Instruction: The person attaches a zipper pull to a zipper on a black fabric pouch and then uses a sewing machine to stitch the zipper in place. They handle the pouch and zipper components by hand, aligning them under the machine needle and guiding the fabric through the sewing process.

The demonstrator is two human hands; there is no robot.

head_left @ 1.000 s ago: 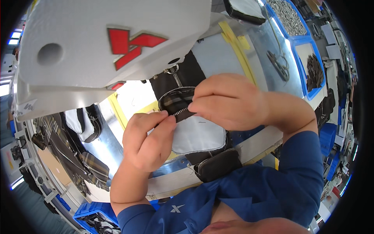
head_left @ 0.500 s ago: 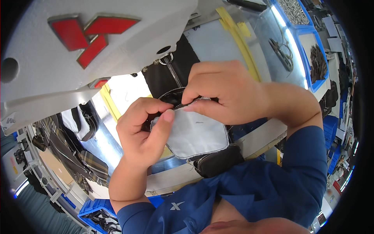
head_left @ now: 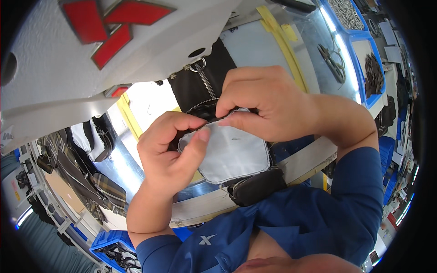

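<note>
A black fabric bag piece (head_left: 196,86) with a silver zipper and a metal D-ring lies in front of me. Joined at its near end is a light grey lining panel (head_left: 234,157) with rounded corners and a stitched edge. My left hand (head_left: 170,150) pinches the panel's far left edge between thumb and forefinger. Close beside it, my right hand (head_left: 261,107) pinches the same far edge along the black zippered seam. Both hands are closed on the edge, their fingertips nearly meeting. A black zippered pouch part (head_left: 257,186) sits below the panel, close to my body.
A large white sewing machine (head_left: 150,50) with red marks fills the upper left. Thread scissors (head_left: 332,63) lie at right, near blue bins (head_left: 380,93) of small parts. Plaid and black fabric pieces (head_left: 86,168) hang at left; another blue bin (head_left: 111,241) stands lower left.
The view has shifted slightly, so the machine appears a little larger. Both hands keep their pinch on the panel edge, with the left thumb nudged slightly right.
</note>
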